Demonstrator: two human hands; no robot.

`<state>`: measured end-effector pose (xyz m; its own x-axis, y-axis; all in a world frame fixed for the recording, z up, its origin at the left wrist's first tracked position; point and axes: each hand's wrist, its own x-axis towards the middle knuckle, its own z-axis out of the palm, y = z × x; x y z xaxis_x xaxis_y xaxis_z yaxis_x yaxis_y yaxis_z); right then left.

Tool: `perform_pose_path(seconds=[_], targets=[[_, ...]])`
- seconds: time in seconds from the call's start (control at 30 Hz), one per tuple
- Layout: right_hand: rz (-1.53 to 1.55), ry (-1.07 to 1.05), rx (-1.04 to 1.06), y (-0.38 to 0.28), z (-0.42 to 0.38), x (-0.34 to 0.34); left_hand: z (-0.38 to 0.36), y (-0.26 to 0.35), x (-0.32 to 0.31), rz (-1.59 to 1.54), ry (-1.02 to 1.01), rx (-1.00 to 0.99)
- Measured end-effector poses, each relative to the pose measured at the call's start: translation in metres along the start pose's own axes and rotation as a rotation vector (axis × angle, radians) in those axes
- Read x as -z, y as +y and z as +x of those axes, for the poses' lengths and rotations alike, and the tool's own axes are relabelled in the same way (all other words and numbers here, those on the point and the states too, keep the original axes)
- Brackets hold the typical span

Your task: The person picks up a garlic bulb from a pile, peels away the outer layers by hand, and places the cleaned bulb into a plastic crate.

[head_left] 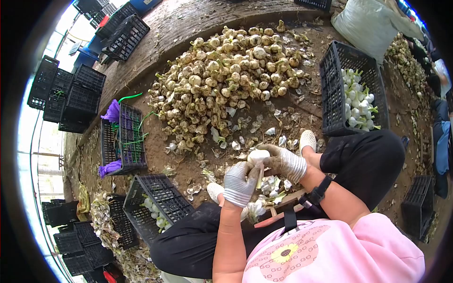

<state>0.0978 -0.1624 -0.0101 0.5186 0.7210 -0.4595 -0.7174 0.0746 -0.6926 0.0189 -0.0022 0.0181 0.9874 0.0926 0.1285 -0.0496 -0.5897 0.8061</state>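
Both gloved hands are together in front of the knees: the left hand (239, 181) and the right hand (285, 162) clamp one peeled white garlic bulb (257, 156). The smooth bulb may slip into the loose papery skins (272, 184) below.

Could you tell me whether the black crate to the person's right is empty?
No, the black crate on that side holds a batch of peeled white garlic bulbs in its far end.

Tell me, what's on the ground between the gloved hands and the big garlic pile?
In the head view, loose peeled skins litter the dirt between the hands' garlic bulb and the garlic pile.
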Motion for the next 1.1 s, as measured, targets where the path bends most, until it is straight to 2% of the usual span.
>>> perform_pose_path(seconds=[0.13,0.23,0.27,0.37,0.4,0.43,0.5,0.53,0.57,0.63,0.67,0.7,0.77,0.87,0.9,0.97,1.07,1.1], targets=[[-0.281,-0.022,0.093,0.002,0.001,0.001,-0.008,-0.007,0.001,-0.157,-0.07,0.158],[-0.108,-0.013,0.018,0.002,0.001,-0.003,-0.011,-0.016,-0.005,-0.467,-0.053,0.299],[-0.042,0.001,0.061,0.01,0.005,-0.001,-0.012,-0.015,-0.004,-0.529,-0.058,0.348],[0.295,0.087,-0.008,0.017,0.005,-0.005,-0.012,0.006,-0.007,-0.772,0.079,0.48],[0.443,0.003,0.058,0.017,0.012,0.0,-0.012,0.012,-0.006,-0.779,0.075,0.469],[0.512,0.085,0.031,0.017,0.013,0.009,-0.013,0.019,-0.008,-0.693,0.093,0.35],[0.645,0.026,0.14,0.022,0.013,0.023,-0.01,0.03,0.002,-0.721,0.115,0.423],[0.707,0.01,0.13,0.016,0.011,0.02,-0.014,0.004,-0.004,-0.861,0.116,0.404],[0.718,0.013,0.141,0.016,0.011,0.02,-0.013,-0.011,-0.004,-0.806,0.045,0.513],[0.721,0.006,0.154,0.013,0.007,0.019,-0.014,-0.031,-0.004,-0.051,-0.057,0.495],[0.693,0.053,0.152,0.011,0.007,0.016,-0.016,-0.032,-0.005,0.095,-0.037,0.407],[0.666,0.102,0.15,0.01,0.007,0.015,-0.017,-0.036,-0.015,-0.137,0.037,0.375],[0.597,0.151,0.163,0.013,0.006,0.013,-0.01,-0.015,-0.016,-0.237,-0.001,0.318],[0.441,0.121,0.245,0.037,0.026,0.022,0.005,0.029,-0.015,-0.293,-0.081,0.386],[0.43,0.059,0.286,0.032,0.027,0.014,0.008,0.028,-0.02,-0.114,-0.047,0.317],[0.393,0.128,0.254,0.027,0.01,0.003,0.008,0.011,-0.033,-0.04,0.087,0.14],[0.401,0.102,0.183,0.021,0.002,0.008,0.018,0.02,-0.021,0.31,-0.009,-0.216],[0.385,0.103,0.169,0.022,0.001,0.011,0.019,0.024,-0.021,0.304,-0.033,-0.227]])
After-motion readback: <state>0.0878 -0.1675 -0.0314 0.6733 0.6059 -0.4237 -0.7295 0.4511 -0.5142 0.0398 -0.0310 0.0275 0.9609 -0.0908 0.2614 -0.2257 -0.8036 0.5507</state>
